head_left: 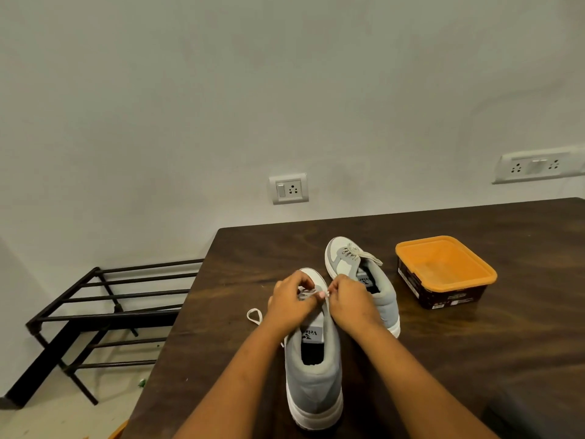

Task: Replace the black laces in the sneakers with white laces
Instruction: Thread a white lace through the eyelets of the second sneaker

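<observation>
A plain pale wall with a socket (288,188) stands behind a dark wooden table (474,359); a black metal rack (104,315) sits on the floor to the left. Two grey and white sneakers stand on the table, toes pointing away from the person.

The far sneaker (342,264) already carries a second lace (354,253), pale and threaded, its ends trailing to the right. An orange tub (444,238) stands just beside it.

The near sneaker (315,381) lies between the forearms. Both hands meet over its eyelets, near the toe. The left hand (291,304) has its fingers curled round the white lace (308,293). The right hand (351,304) pinches the lace tip between thumb and forefinger. A loose loop of the same lace lies on the table to the left.

No black laces are in view. This looks like the threading of the last sneaker, low in the eyelet rows. The next move probably calls for guiding the pinched tip through the next eyelet and drawing the slack even.
</observation>
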### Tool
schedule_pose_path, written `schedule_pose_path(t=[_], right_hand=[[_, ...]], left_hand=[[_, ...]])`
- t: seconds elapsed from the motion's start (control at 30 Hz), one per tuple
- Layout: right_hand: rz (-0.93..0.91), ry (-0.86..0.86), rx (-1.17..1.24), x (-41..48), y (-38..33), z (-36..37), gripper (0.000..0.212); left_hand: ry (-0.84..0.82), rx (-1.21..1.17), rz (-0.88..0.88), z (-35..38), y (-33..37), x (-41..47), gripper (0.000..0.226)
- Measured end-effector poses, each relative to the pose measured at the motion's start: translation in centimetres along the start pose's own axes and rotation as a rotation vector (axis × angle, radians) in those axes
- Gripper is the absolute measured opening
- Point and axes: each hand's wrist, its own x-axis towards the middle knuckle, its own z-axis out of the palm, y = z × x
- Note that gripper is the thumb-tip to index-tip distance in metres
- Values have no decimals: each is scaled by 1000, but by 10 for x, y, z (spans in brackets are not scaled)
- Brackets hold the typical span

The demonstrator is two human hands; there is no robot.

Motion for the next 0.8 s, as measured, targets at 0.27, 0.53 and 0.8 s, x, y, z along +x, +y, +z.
schedule_pose_path(t=[0.27, 0.53, 0.8], right_hand=[[271, 216, 1004, 8, -15, -27, 18], [-172, 643, 1263, 13, -15, -97, 24], [-234, -133, -90, 9, -2, -11, 34]], left_hand=[[-57, 95, -10, 3, -3, -5, 30], [-71, 189, -34, 6, 5, -9, 41], [41, 98, -131, 5, 4, -10, 40]])
